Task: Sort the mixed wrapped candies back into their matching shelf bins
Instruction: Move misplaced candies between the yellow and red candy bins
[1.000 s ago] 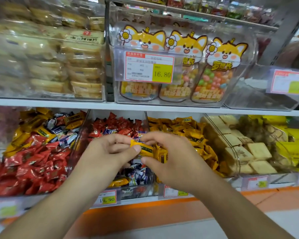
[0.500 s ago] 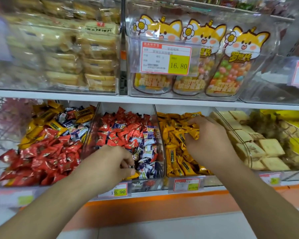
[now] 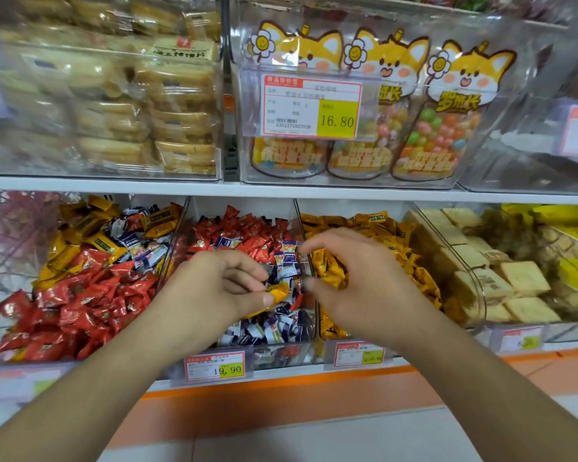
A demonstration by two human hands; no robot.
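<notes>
A yellow wrapped candy [image 3: 277,291] sat pinched between the thumb and fingers of the left hand [image 3: 226,288] at the centre of the frame, held just above the front of the middle bin [image 3: 282,353] on the lower shelf. That clear bin held red wrapped candies [image 3: 247,228] toward the back and blue-and-white wrapped candies [image 3: 271,328] toward the front.

Just right of the candy, the right hand [image 3: 357,288] hovered over the divider between the middle bin and the yellow candy bin [image 3: 377,225], its thumb and forefinger curved toward each other with a gap between them; it appeared to hold nothing, though the blur at the fingertips made that hard to confirm.

To the left of centre, a further bin [image 3: 80,278] carried a mix of red, yellow and blue-and-white wrapped candies. At right of centre, a bin of pale square biscuits [image 3: 501,281] stood beside the yellow candies.

A price tag reading 19.90 [image 3: 215,366] was fixed to the front of the middle bin, low in the frame. On the upper shelf [image 3: 214,186], pouches of coloured sweets printed with cartoon foxes [image 3: 447,111] stood in a clear box behind a tag reading 16.80 [image 3: 312,106], with wrapped cakes [image 3: 141,105] stacked at upper left.
</notes>
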